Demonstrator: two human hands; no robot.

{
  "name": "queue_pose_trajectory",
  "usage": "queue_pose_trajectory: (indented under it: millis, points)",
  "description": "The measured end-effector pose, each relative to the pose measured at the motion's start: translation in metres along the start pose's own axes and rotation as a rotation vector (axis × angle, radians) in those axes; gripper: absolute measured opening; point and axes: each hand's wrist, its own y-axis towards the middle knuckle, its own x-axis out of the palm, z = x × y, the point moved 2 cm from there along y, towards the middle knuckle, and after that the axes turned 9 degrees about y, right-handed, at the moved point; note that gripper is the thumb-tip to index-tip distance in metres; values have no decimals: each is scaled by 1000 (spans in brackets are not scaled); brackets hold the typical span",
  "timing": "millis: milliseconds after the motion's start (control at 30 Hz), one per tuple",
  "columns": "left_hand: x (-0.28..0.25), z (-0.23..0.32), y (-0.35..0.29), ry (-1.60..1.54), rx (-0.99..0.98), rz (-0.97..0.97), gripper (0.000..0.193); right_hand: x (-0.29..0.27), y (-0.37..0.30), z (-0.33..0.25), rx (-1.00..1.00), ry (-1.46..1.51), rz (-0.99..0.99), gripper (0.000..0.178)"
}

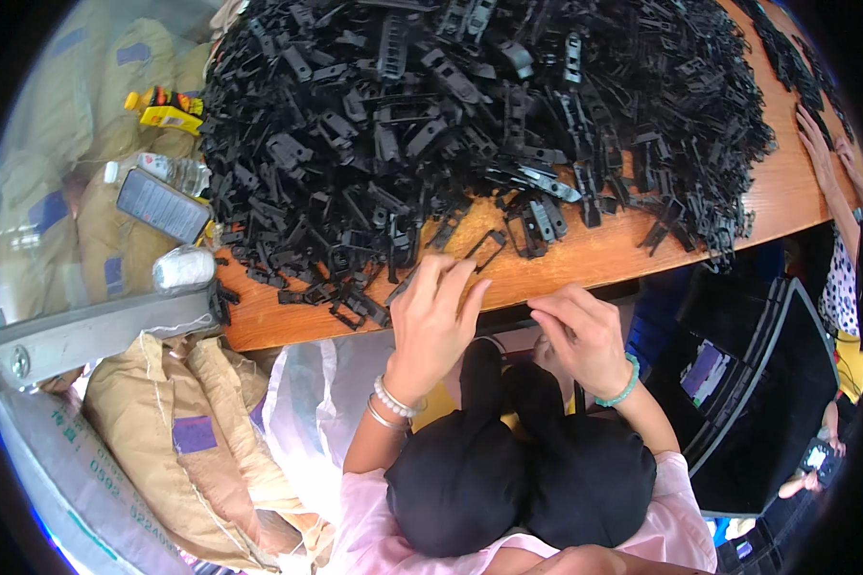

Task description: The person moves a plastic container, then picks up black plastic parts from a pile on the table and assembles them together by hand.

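A large heap of black plastic parts (pixel 355 125) covers most of the wooden table (pixel 278 321). My left hand (pixel 431 316) is over the table's front edge, fingers bent and the thumb apart from them. Just beyond its fingertips is a black rectangular frame part (pixel 490 249); whether they touch it I cannot tell. Another dark part lies beside the same hand, partly hidden by it. To the right, my right hand (pixel 585 340) hovers at the edge with thumb and fingers pressed together. Anything in that pinch is too small to make out.
On the left stand a yellow bottle (pixel 168 110), a phone (pixel 163 205), a clear plastic bottle (pixel 177 172) and a white thread roll (pixel 184 267). Brown sacks (pixel 163 431) sit below. A black crate (pixel 748 383) is at right, near another person's hands (pixel 820 149).
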Motion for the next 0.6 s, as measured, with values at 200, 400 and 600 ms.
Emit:
queue_pose_trajectory:
  millis: [200, 400, 600]
  points:
    - [12, 4, 17, 251, 141, 14, 12, -30, -9, 11, 16, -92, 290, 14]
    - [11, 14, 14, -282, -2, -86, 15, -93, -21, 32, 36, -550, 744, 21]
    - [48, 65, 25, -583, 186, -522, 45, -137, -23, 58, 15, -579, 887, 21]
